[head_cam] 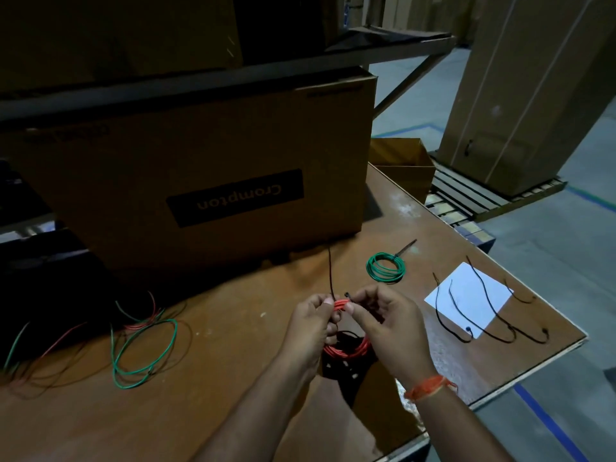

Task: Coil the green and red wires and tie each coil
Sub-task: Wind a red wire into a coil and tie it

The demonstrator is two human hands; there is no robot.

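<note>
Now thin red wire coil (346,349), round, glossy.

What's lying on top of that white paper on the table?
Thin black cable ties lie across the white paper, their ends running onto the wooden table. Whatever is under the paper is covered and cannot be seen.

One word can be read: "Crompton", in light letters on a dark rectangular label (235,197) on the front of the large cardboard box (213,155) at the frame's centre. It appears upside down. Dark print along the box's upper edge is too blurred to read.
</note>
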